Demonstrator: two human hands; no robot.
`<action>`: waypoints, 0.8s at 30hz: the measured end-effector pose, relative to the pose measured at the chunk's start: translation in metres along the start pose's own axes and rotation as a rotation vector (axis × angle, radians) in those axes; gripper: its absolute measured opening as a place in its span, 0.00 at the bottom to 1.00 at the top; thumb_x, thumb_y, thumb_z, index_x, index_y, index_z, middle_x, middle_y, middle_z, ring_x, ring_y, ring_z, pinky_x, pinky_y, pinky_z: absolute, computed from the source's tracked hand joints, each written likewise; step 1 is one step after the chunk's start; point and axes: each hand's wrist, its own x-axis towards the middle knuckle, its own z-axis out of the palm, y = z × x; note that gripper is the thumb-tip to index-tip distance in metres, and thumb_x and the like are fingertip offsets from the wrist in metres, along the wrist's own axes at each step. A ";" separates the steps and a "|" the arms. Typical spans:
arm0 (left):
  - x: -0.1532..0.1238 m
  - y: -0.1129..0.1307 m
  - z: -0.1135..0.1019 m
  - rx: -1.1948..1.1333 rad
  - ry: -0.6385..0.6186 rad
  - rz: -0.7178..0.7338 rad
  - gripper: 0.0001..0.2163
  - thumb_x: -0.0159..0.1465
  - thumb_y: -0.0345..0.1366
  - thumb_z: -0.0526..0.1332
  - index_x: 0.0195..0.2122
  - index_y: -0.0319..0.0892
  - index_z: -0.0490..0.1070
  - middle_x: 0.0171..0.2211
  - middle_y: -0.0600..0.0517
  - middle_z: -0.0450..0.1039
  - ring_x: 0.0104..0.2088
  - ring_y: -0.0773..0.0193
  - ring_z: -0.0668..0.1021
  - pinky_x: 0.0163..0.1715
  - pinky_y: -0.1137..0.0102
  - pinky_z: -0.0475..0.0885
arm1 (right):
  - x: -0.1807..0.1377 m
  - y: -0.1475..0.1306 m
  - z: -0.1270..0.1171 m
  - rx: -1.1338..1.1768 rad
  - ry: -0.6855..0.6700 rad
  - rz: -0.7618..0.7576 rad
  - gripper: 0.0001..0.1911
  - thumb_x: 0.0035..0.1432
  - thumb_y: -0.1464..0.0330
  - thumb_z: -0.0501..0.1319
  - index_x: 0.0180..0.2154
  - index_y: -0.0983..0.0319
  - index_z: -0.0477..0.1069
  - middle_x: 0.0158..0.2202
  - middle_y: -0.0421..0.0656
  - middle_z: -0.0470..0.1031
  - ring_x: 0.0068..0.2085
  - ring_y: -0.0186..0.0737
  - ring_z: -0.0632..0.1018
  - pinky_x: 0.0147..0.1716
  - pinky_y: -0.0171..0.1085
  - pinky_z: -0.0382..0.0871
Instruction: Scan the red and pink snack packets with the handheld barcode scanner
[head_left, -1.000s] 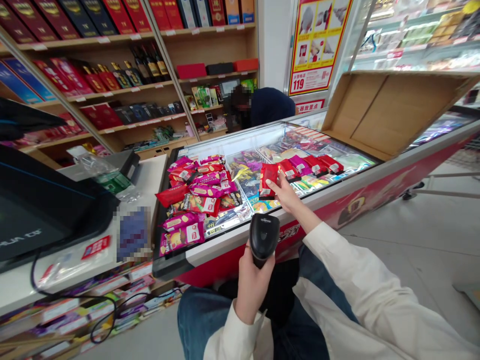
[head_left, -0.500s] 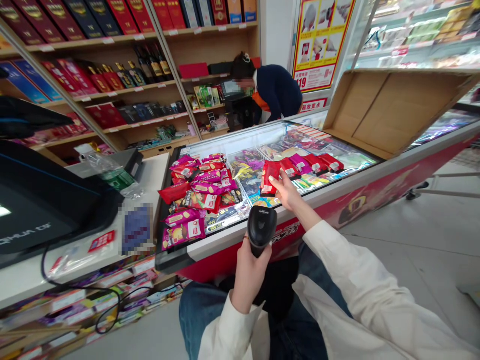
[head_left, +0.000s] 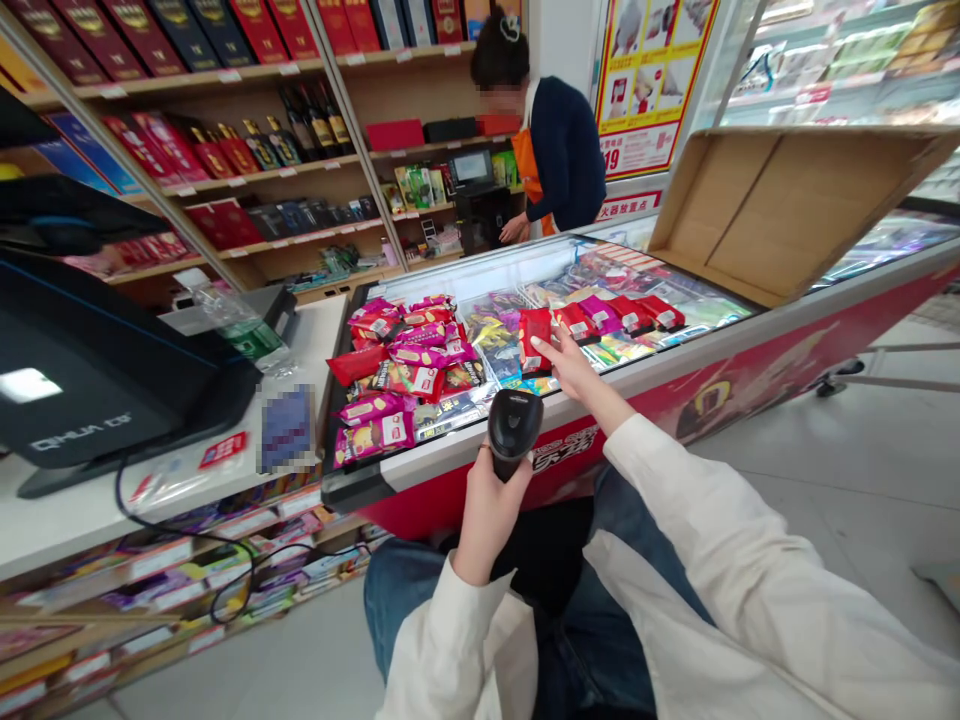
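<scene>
Wrapped firmly around the handle of the scanner (head_left: pixel 514 430), the fingers of the left hand (head_left: pixel 491 505) hold it with its black head up and turned forward. The left forearm rises from the lower edge of the view, and its wrist looks nearly straight. With a narrow pinch, the right hand (head_left: pixel 574 368) holds a red packet (head_left: pixel 534 330) by its right side; the thumb lies on the front of it. The right arm reaches from the lower right toward the middle, in a long slanting line, with the palm mostly hidden.

This red packet is upright above the top of the freezer (head_left: pixel 420 505), a little beyond the scanner and apart from it. I cannot tell whether its lower end touches the glass. To its left lies a mixed pile (head_left: pixel 427 355) of red, purple and black packets; to its right, a short row (head_left: pixel 631 316) of packets. Farther right stands a carton (head_left: pixel 795 215). Behind the freezer, another person (head_left: pixel 566 150) bends forward.
</scene>
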 end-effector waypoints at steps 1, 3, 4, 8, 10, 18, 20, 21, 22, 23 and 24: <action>0.000 -0.001 0.000 0.002 0.005 0.003 0.15 0.62 0.44 0.67 0.45 0.41 0.75 0.37 0.46 0.84 0.44 0.49 0.86 0.48 0.60 0.77 | 0.000 -0.001 0.000 0.010 -0.003 -0.003 0.32 0.43 0.49 0.82 0.45 0.51 0.74 0.42 0.40 0.85 0.45 0.50 0.86 0.50 0.49 0.83; -0.003 -0.001 0.000 -0.002 0.011 0.004 0.14 0.62 0.44 0.68 0.45 0.42 0.75 0.35 0.46 0.84 0.44 0.49 0.86 0.47 0.60 0.78 | -0.002 -0.002 0.000 0.035 -0.006 -0.011 0.32 0.42 0.49 0.82 0.45 0.51 0.74 0.41 0.38 0.85 0.43 0.48 0.86 0.47 0.47 0.83; -0.005 -0.001 0.001 -0.005 0.010 0.002 0.14 0.62 0.44 0.68 0.45 0.42 0.76 0.34 0.47 0.83 0.43 0.49 0.86 0.47 0.60 0.78 | -0.002 -0.004 -0.001 0.048 -0.012 -0.013 0.32 0.42 0.49 0.82 0.45 0.50 0.74 0.41 0.38 0.85 0.43 0.47 0.86 0.47 0.46 0.83; -0.011 0.001 0.005 -0.008 0.000 0.000 0.15 0.63 0.44 0.68 0.46 0.41 0.76 0.34 0.46 0.83 0.43 0.49 0.86 0.47 0.60 0.77 | -0.005 -0.009 -0.003 0.067 -0.061 0.022 0.33 0.43 0.51 0.82 0.48 0.50 0.74 0.41 0.37 0.84 0.41 0.45 0.85 0.44 0.46 0.84; -0.012 0.002 0.007 -0.008 -0.005 0.000 0.15 0.63 0.43 0.68 0.47 0.40 0.76 0.35 0.46 0.83 0.44 0.48 0.85 0.47 0.60 0.77 | -0.005 -0.011 -0.005 0.066 -0.084 0.067 0.33 0.44 0.52 0.81 0.50 0.49 0.73 0.41 0.36 0.83 0.39 0.46 0.85 0.37 0.47 0.85; -0.007 0.001 0.009 -0.019 -0.008 0.001 0.16 0.62 0.44 0.68 0.47 0.40 0.76 0.33 0.47 0.82 0.45 0.48 0.85 0.47 0.61 0.77 | -0.004 -0.009 -0.008 0.118 -0.132 0.041 0.34 0.43 0.58 0.83 0.50 0.48 0.71 0.40 0.33 0.82 0.38 0.42 0.85 0.36 0.45 0.88; -0.006 0.001 0.009 -0.018 -0.014 0.000 0.16 0.62 0.44 0.68 0.47 0.40 0.76 0.32 0.47 0.82 0.45 0.48 0.85 0.46 0.61 0.77 | -0.005 -0.009 -0.006 0.131 -0.140 0.026 0.33 0.44 0.57 0.83 0.49 0.48 0.71 0.40 0.33 0.82 0.38 0.42 0.86 0.38 0.47 0.89; -0.006 0.000 0.009 -0.017 -0.014 -0.001 0.16 0.62 0.44 0.68 0.47 0.40 0.76 0.32 0.48 0.82 0.45 0.48 0.85 0.46 0.61 0.77 | -0.005 -0.009 -0.005 0.136 -0.139 0.024 0.33 0.44 0.57 0.84 0.48 0.48 0.71 0.40 0.33 0.82 0.38 0.42 0.86 0.38 0.48 0.89; -0.006 0.000 0.009 -0.016 -0.013 -0.003 0.16 0.62 0.43 0.68 0.48 0.40 0.76 0.32 0.48 0.82 0.45 0.48 0.85 0.46 0.61 0.77 | -0.005 -0.010 -0.004 0.139 -0.137 0.024 0.32 0.44 0.57 0.84 0.47 0.48 0.71 0.40 0.33 0.82 0.38 0.42 0.86 0.38 0.48 0.90; -0.006 0.000 0.010 -0.013 -0.012 -0.004 0.16 0.62 0.43 0.68 0.47 0.40 0.76 0.32 0.48 0.82 0.44 0.48 0.85 0.46 0.61 0.77 | -0.005 -0.010 -0.004 0.140 -0.134 0.027 0.32 0.45 0.57 0.83 0.47 0.48 0.71 0.40 0.33 0.82 0.37 0.42 0.86 0.38 0.49 0.90; -0.006 0.000 0.010 -0.011 -0.011 -0.005 0.16 0.62 0.43 0.68 0.47 0.40 0.76 0.31 0.48 0.81 0.44 0.48 0.85 0.45 0.61 0.77 | -0.004 -0.010 -0.003 0.138 -0.127 0.031 0.31 0.45 0.57 0.83 0.47 0.48 0.71 0.41 0.33 0.82 0.38 0.42 0.86 0.38 0.49 0.90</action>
